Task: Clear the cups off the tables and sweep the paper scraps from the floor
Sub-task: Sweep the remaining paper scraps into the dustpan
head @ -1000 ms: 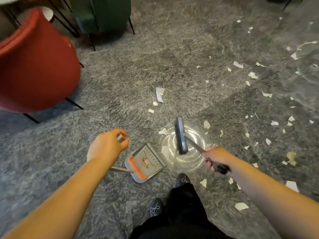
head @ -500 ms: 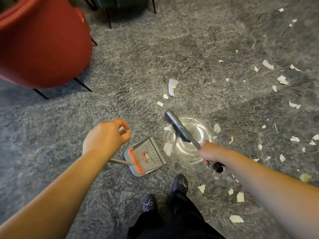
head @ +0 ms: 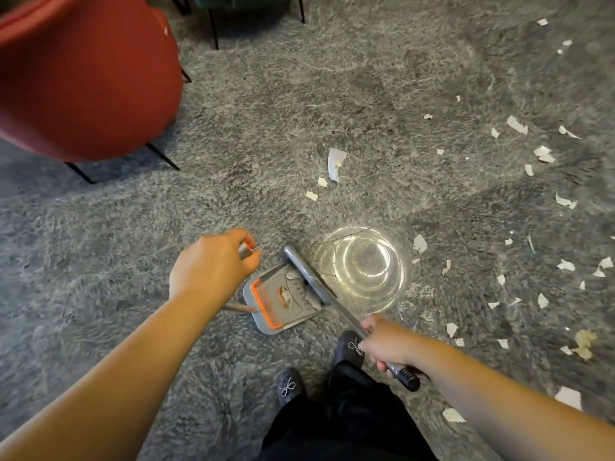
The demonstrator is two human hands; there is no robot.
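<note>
A grey dustpan (head: 266,319) with an orange comb edge lies on the grey floor just ahead of my feet. My left hand (head: 213,266) grips the top of its upright handle. My right hand (head: 382,344) grips the shaft of a grey broom (head: 307,274), whose head lies across the pan's mouth. A few white scraps sit inside the pan. Several white paper scraps (head: 334,161) are scattered ahead and to the right.
A red chair (head: 83,78) on thin black legs stands at the upper left. Legs of a dark green chair (head: 213,24) show at the top. A bright round light patch (head: 362,267) glares on the floor beside the pan. My dark shoes (head: 288,389) stand below it.
The broom head has swept left from the light patch onto the dustpan's mouth, carrying scraps into it. My left hand has kept hold of the pan's handle. The view has shifted closer to the floor.
</note>
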